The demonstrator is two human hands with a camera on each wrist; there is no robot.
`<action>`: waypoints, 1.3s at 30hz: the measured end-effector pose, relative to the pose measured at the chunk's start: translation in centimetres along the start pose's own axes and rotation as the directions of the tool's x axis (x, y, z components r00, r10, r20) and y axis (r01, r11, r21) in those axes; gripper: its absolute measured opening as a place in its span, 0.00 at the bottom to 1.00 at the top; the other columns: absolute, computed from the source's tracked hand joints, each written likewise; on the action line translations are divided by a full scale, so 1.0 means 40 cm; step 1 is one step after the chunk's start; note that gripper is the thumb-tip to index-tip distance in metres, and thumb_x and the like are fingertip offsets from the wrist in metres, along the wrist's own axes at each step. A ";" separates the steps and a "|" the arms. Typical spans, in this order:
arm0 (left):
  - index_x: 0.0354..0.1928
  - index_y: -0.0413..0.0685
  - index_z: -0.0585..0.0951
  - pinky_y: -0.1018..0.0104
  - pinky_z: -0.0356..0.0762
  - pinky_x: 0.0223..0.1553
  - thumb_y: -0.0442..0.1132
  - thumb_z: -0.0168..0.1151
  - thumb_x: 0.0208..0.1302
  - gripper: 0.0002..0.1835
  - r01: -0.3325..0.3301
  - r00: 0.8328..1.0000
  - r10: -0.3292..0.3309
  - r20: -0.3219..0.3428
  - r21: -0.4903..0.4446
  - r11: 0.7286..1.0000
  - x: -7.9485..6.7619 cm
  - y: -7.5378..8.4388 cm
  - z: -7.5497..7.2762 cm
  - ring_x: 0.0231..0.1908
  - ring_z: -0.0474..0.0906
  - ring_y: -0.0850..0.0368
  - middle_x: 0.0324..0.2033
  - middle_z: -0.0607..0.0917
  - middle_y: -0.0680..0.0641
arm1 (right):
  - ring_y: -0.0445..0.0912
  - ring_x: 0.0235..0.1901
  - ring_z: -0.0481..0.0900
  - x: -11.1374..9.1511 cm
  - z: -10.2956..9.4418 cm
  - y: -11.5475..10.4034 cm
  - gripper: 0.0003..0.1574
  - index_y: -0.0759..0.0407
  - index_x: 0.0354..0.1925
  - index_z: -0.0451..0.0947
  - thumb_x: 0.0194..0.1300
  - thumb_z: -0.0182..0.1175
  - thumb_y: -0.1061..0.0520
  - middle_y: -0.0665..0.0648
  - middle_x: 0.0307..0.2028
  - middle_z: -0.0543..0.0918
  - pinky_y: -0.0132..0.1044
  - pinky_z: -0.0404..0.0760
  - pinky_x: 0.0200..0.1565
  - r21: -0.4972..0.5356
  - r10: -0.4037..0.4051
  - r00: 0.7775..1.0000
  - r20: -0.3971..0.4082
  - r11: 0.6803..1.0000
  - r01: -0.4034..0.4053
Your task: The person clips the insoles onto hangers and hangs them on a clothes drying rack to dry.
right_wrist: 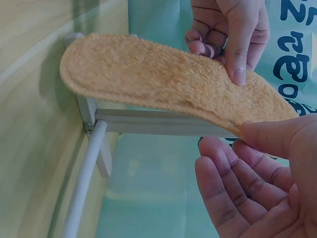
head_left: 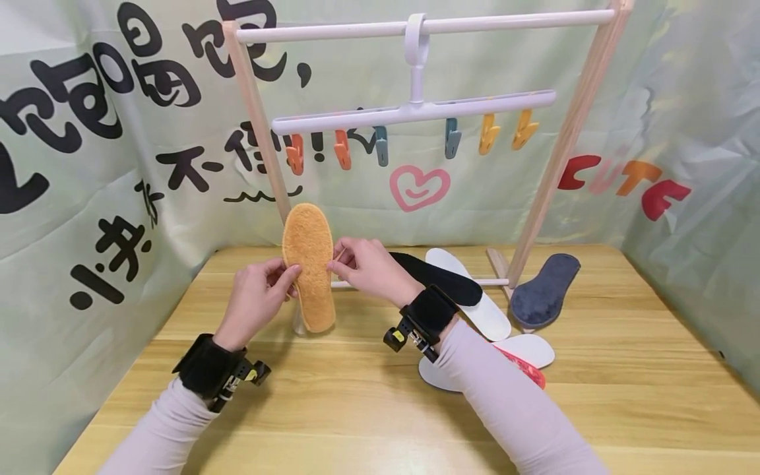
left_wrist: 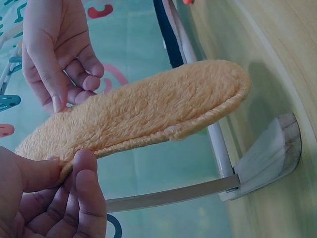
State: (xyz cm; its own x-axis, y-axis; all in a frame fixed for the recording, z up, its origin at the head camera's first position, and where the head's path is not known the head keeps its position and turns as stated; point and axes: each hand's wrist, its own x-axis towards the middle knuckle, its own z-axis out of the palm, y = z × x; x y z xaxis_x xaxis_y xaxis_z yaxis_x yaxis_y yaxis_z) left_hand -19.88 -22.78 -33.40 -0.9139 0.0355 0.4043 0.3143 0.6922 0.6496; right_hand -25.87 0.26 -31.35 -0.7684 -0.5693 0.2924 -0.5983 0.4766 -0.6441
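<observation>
An orange fuzzy insole (head_left: 309, 264) is held up on end above the table, its plush side toward the head camera. My left hand (head_left: 256, 297) pinches its left edge between thumb and fingers, as the left wrist view shows closely. At the opposite edge my right hand (head_left: 380, 272) holds on with the thumb (right_wrist: 265, 135) on the plush face and its fingers loosely bent behind. Over the insole hangs a white hanger (head_left: 415, 112) with orange clips (head_left: 342, 150), blue clips (head_left: 452, 138) and yellow clips (head_left: 489, 134), none gripping anything.
The hanger hooks on a wooden rack (head_left: 549, 145) standing at the table's back. Right of my hands lie a black insole (head_left: 445, 280), white insoles (head_left: 493, 316), a red-patterned insole (head_left: 528, 371) partly under my forearm, and a dark grey insole (head_left: 545, 290) by the rack's right foot.
</observation>
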 end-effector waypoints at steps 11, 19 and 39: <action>0.41 0.40 0.89 0.71 0.76 0.23 0.43 0.63 0.80 0.14 0.018 1.000 -0.018 0.001 0.000 1.000 0.004 -0.005 -0.014 0.26 0.87 0.53 0.25 0.90 0.45 | 0.46 0.42 0.89 0.020 -0.031 -0.027 0.14 0.60 0.54 0.84 0.79 0.64 0.52 0.55 0.43 0.92 0.36 0.87 0.49 -0.037 -0.009 0.999 -0.046 0.999 0.007; 0.42 0.41 0.89 0.71 0.75 0.23 0.44 0.64 0.80 0.14 0.005 1.000 -0.005 -0.007 0.014 1.000 0.007 -0.004 -0.027 0.25 0.86 0.57 0.25 0.90 0.45 | 0.49 0.57 0.89 0.042 -0.050 -0.064 0.25 0.64 0.68 0.78 0.81 0.61 0.52 0.60 0.57 0.90 0.41 0.88 0.61 0.018 -0.009 0.997 -0.072 1.000 0.010; 0.40 0.42 0.89 0.71 0.77 0.25 0.45 0.63 0.80 0.14 -0.014 1.000 0.014 -0.013 0.009 1.000 0.015 -0.002 -0.045 0.25 0.85 0.61 0.25 0.90 0.46 | 0.52 0.77 0.73 0.105 -0.098 -0.183 0.46 0.59 0.85 0.52 0.82 0.59 0.47 0.61 0.79 0.71 0.43 0.76 0.75 0.170 -0.043 0.983 -0.179 0.983 0.074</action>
State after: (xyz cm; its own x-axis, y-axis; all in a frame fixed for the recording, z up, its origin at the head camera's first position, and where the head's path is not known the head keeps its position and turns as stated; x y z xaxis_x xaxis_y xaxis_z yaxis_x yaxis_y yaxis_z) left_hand -20.00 -24.11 -32.05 -0.9059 0.0361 0.4218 0.3249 0.6982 0.6380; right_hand -25.61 -3.00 -22.64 -0.7703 -0.4600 0.4416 -0.6060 0.3124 -0.7316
